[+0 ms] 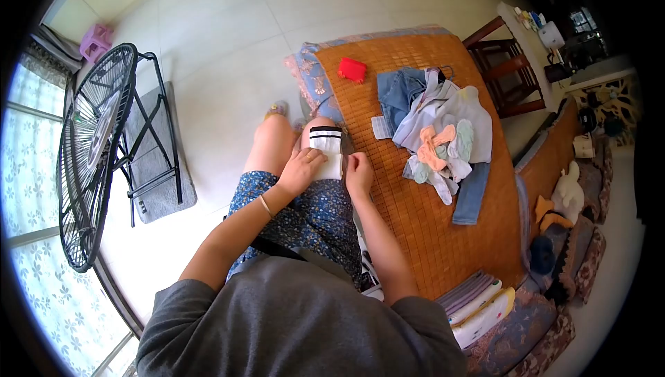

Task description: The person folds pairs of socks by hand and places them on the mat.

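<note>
A white sock (325, 147) with black stripes at its cuff lies flat on my bare thigh, over the hem of the blue floral shorts (305, 214). My left hand (303, 170), with a ring and a bangle, rests across it and grips its left side. At the opposite edge, the curled fingers of my right hand (359, 174) pinch the fabric. The sock's lower part is partly hidden by my fingers. To the right, a heap of clothes (450, 120) holds a grey-white top, blue jeans (472, 193), peach socks (433, 147) and pale green socks (460, 140).
The clothes lie on a brown woven mat (415, 238), along with a red pouch (352, 69). Folded cloths (478, 308) are stacked at its near end. A black corded chair (100, 148) stands left on a grey rug (156, 155). A wooden chair (509, 72) stands beyond the mat.
</note>
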`<state>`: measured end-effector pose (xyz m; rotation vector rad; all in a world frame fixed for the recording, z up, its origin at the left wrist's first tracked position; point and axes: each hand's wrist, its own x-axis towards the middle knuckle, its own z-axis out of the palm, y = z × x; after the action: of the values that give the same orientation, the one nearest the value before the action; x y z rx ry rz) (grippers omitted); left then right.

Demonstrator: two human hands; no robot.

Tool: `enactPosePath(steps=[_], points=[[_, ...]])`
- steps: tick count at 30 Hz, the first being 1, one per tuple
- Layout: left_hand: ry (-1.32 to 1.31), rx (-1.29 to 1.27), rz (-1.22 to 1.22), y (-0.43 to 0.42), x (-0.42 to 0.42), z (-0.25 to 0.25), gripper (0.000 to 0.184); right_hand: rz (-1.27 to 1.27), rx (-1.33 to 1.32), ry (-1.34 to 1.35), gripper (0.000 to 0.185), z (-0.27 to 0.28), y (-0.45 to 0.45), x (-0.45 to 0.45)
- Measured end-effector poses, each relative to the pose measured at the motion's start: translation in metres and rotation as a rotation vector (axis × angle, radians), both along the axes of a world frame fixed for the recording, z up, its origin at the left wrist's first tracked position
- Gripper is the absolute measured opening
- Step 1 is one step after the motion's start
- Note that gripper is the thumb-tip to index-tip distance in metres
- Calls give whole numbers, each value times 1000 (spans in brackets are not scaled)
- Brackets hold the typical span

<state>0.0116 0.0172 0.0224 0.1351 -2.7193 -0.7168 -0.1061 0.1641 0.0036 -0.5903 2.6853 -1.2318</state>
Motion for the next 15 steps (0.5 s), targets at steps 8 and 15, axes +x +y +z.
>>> enactPosePath(steps=[8,15], points=[[53,34,-60,-9,1,7,33,692,13,343,38,70,5,16],[-58,90,-186,-22,14,20,55,699,-23,123,47,45,9,-1]])
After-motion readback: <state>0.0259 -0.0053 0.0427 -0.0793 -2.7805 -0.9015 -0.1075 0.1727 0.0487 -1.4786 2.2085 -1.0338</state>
